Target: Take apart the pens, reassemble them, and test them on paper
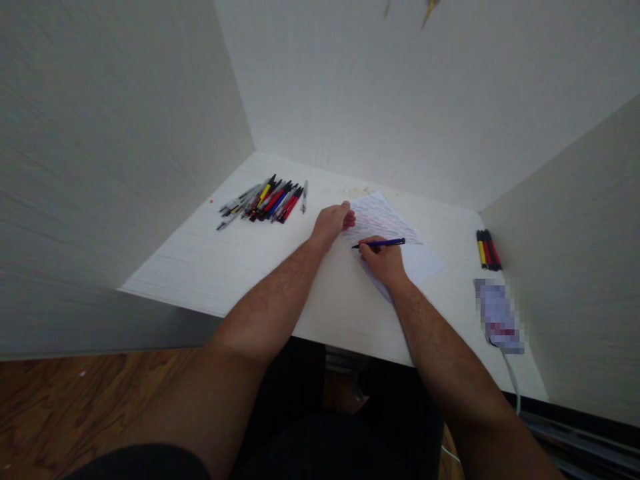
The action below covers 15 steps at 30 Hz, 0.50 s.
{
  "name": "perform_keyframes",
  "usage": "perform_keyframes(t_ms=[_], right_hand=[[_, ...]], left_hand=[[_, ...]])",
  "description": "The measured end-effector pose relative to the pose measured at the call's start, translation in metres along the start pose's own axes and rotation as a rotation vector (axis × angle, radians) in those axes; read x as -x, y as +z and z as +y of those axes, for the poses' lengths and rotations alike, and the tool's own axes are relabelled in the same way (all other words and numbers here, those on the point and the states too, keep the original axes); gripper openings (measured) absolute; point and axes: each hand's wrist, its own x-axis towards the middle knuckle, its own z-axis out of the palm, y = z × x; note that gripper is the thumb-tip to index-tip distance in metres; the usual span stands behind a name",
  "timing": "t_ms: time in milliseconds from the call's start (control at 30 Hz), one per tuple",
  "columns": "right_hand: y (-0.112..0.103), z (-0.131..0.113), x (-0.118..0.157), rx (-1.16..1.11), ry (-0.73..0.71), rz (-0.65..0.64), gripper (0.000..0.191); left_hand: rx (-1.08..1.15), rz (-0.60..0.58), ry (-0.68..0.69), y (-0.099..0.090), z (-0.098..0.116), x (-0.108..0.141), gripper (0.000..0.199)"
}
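Observation:
My right hand (384,261) grips a pen (393,243) with a dark blue barrel. The pen's tip points left, at the lower left part of a white sheet of paper (423,260). Rows of bluish and reddish pen marks cover the upper part of the sheet. At the paper's left edge my left hand (334,222) rests on its side, thumb apart from the loosely curled fingers, and nothing shows in it. The right wrist hides part of the sheet's lower edge.
A pile of pens (273,200) in several colours lies on the white table (200,260) to the left. Several red and yellow pens (489,251) sit by the right wall, above a blurred-out phone-like object (499,315) with a white cable (512,377). Panels enclose three sides.

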Motion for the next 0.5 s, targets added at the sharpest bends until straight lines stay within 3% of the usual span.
perform_keyframes(t_ms=[167, 500], right_hand=[[-0.0006, -0.003, 0.0011, 0.015, 0.031, 0.07, 0.025], [-0.0017, -0.0036, 0.0013, 0.091, -0.016, 0.043, 0.024]], left_hand=[[-0.001, 0.0, -0.001, -0.0004, -0.0008, -0.0005, 0.043], [0.002, -0.001, -0.001, -0.0008, -0.0012, -0.0009, 0.042]])
